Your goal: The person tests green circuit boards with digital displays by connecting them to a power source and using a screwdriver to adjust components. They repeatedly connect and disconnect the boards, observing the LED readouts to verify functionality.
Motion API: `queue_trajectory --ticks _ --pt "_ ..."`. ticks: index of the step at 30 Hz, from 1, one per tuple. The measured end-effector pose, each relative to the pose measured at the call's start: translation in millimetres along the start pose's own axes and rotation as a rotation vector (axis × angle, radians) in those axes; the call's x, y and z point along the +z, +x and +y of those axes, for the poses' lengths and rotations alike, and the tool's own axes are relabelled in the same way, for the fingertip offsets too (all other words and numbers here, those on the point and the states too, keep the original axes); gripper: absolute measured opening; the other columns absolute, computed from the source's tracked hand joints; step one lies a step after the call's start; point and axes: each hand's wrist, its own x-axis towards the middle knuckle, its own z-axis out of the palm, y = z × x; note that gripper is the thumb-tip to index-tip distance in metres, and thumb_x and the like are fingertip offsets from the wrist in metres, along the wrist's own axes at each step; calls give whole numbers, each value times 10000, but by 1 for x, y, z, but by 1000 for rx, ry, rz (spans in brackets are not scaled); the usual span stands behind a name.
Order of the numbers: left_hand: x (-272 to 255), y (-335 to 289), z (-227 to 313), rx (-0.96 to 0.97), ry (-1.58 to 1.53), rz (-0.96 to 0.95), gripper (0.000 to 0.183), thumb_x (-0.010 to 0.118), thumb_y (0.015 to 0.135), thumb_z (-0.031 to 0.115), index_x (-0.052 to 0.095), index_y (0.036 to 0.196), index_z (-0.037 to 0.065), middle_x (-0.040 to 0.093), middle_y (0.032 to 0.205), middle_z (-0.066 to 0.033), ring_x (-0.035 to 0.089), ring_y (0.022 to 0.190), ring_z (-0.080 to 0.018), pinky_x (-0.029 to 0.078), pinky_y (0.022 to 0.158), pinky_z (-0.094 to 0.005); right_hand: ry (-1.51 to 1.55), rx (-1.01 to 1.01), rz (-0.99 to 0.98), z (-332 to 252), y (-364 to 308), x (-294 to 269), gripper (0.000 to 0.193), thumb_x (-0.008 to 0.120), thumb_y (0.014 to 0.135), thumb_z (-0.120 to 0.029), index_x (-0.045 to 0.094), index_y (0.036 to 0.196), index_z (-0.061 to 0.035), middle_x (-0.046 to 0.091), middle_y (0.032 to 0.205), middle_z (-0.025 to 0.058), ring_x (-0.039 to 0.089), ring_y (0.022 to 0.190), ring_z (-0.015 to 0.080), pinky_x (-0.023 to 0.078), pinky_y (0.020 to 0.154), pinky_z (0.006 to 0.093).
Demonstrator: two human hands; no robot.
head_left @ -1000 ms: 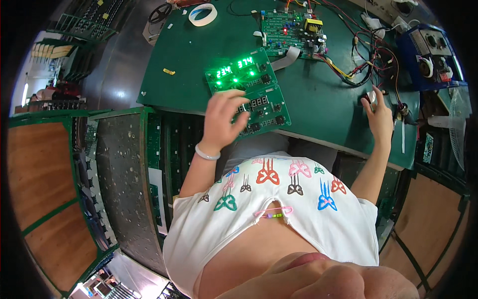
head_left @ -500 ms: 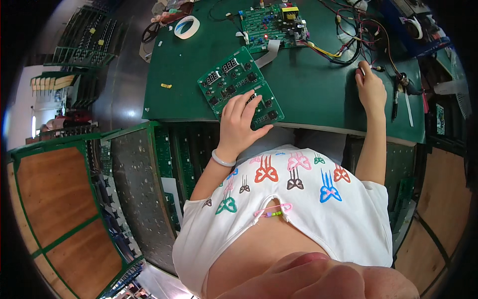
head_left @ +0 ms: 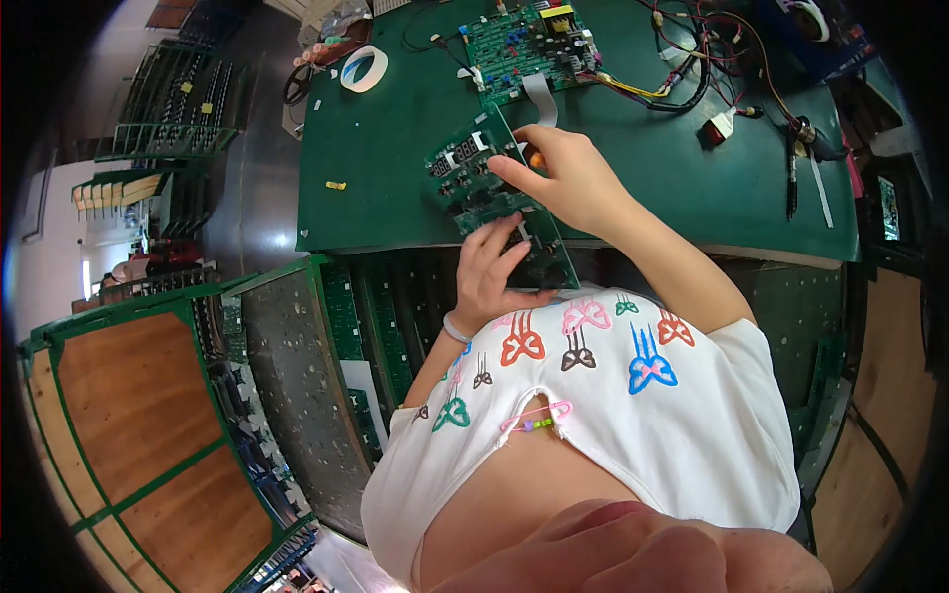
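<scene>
At the left of the green table [head_left: 386, 148], a white tape roll [head_left: 380, 71] lies well apart from the work, with a small yellow scrap [head_left: 336, 186] below it; the left hand [head_left: 482, 269] is closed on the lower part of a green display board [head_left: 474, 176], fingers over its face and thumb along its bottom edge; a light grip seems best here, kept to the rim and off the number windows; the board lies tilted above and to the right of this hand, touching it, and reaches up between both hands; the right hand [head_left: 571, 180] grips the board's upper right edge, thumb on the front, the other fingertips hidden behind; an orange thing shows there, too covered to name; the board lies just left of this palm; turning both hands together should spare the board any twist, and the grey ribbon [head_left: 540, 96] wants slack, since it runs close above the right hand toward the large circuit board [head_left: 509, 57]; a red and white switch [head_left: 721, 126] lies farther right, untouched.
</scene>
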Motion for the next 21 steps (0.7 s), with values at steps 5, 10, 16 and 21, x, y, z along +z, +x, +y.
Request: queue_trajectory --ticks 5,10,16,21 --pt "4 -4 0 39 32 9 645 847 776 412 558 1252 86 627 1303 -225 617 1135 -384 513 964 -452 -54 -51 86 6 1 7 501 676 923 -449 680 1027 41 699 805 217 686 762 389 538 701 441" --pt "9 -4 -2 49 17 -14 633 845 778 398 560 1250 87 626 1311 -214 620 1123 -377 527 946 -445 99 -5 43 13 -5 7 423 636 975 -344 642 1107 58 687 791 234 672 744 413 514 664 443" --pt "12 -5 -7 71 24 -40 610 835 772 377 574 1239 82 620 1316 -203 616 1123 -374 551 924 -458 280 86 -60 24 -1 5 508 612 998 -336 537 1309 58 658 743 190 640 669 253 490 650 387" --pt "-1 -11 -5 29 -3 -29 603 823 772 370 582 1239 74 605 1326 -213 614 1121 -392 549 919 -476 132 98 -132 12 0 3 508 599 1009 -328 507 1381 5 648 768 150 598 693 191 481 663 345"
